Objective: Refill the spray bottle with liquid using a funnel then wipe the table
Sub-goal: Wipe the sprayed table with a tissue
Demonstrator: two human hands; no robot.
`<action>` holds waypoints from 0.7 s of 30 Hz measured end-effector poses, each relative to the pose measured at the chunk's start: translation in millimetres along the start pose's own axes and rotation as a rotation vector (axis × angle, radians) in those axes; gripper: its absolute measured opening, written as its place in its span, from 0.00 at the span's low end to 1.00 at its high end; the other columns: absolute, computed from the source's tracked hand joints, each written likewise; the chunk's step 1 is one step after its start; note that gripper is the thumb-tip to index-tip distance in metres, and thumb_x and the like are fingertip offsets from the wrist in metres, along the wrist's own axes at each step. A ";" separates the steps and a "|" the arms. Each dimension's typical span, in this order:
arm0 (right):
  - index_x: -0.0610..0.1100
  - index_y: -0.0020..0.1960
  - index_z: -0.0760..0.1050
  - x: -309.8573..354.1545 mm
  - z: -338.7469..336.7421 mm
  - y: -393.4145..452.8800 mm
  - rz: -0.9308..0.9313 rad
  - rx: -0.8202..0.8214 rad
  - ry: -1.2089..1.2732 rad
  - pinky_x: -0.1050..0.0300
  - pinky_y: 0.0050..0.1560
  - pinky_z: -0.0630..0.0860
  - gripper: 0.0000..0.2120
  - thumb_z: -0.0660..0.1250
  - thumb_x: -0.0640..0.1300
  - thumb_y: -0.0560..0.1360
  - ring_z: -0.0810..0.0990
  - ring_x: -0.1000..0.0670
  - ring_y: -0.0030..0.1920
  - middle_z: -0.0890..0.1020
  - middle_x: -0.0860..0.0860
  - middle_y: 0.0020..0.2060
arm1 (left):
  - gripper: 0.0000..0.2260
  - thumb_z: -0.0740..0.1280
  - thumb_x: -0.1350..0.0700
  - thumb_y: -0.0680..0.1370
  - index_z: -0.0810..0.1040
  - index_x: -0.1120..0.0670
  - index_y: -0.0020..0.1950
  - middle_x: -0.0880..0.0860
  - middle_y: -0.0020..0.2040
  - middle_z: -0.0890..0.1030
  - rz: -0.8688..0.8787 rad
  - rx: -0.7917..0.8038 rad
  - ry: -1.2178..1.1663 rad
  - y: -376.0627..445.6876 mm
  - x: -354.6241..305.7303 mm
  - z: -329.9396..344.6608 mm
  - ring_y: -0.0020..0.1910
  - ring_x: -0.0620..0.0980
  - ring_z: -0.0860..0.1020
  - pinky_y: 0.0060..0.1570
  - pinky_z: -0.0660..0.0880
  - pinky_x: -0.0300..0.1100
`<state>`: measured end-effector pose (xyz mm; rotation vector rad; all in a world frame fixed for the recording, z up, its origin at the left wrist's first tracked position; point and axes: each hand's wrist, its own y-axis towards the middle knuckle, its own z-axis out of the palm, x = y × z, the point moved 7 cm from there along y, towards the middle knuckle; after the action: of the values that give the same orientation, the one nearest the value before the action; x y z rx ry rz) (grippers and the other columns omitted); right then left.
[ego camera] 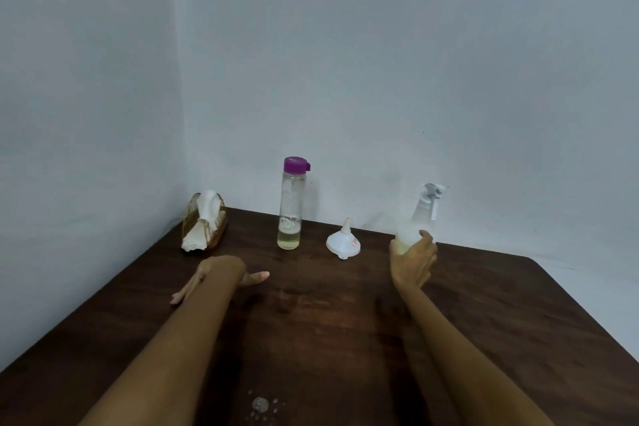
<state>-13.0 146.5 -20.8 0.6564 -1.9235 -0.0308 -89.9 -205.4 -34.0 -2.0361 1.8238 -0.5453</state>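
**Gripping the spray bottle at the right of the frame**

Gripping is shown at centre right, where the spray bottle (420, 218) is held around its lower body by the right hand (413, 261), the fingers and thumb curled round it. The bottle is tilted, its white trigger head leaning toward the upper right, and pale liquid is seen in its lower part. The left hand (221, 278) is held flat and spread at centre left, fingers straight, thumb pointed toward the middle of the frame; nothing is held by it. Whether it touches the table (518, 322) cannot be told.

Between the hands, nearer the wall, a white funnel (343, 241) is set mouth-down on the dark wooden top, spout upward. Just left of it a clear bottle (291, 207) with a purple cap is stood upright, a little yellowish liquid at its bottom. At the left corner a tissue holder (204, 222) with white tissue is placed. Small droplets (261, 404) are seen on the wood at the bottom centre.
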 end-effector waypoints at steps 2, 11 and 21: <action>0.41 0.66 0.65 25.9 5.4 -26.2 -0.140 0.035 0.018 0.44 0.55 0.74 0.23 0.68 0.44 0.74 0.71 0.41 0.64 0.73 0.41 0.63 | 0.48 0.53 0.24 0.68 0.58 0.57 0.76 0.58 0.77 0.59 0.023 0.015 -0.098 -3.8 12.9 1.7 0.74 0.59 0.62 0.71 0.64 0.54; 0.41 0.55 0.74 127.8 89.8 -149.1 -0.370 0.507 0.077 0.58 0.45 0.73 0.12 0.66 0.47 0.76 0.81 0.47 0.47 0.83 0.45 0.46 | 0.39 0.75 0.41 0.66 0.65 0.56 0.71 0.54 0.69 0.71 0.044 -0.216 -0.024 5.2 114.6 -5.8 0.66 0.53 0.73 0.60 0.72 0.45; 0.45 0.69 0.66 216.7 212.7 -232.1 -0.734 0.603 -0.296 0.49 0.55 0.74 0.21 0.60 0.49 0.78 0.71 0.44 0.63 0.72 0.43 0.62 | 0.21 0.63 0.60 0.79 0.67 0.59 0.72 0.58 0.71 0.70 0.087 -0.208 0.133 55.1 103.0 -17.2 0.70 0.56 0.70 0.67 0.71 0.46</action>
<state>-159.2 -206.3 -5.4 1.8245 -1.8618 -0.0084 -136.0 -313.8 -41.6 -2.0831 2.1162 -0.4953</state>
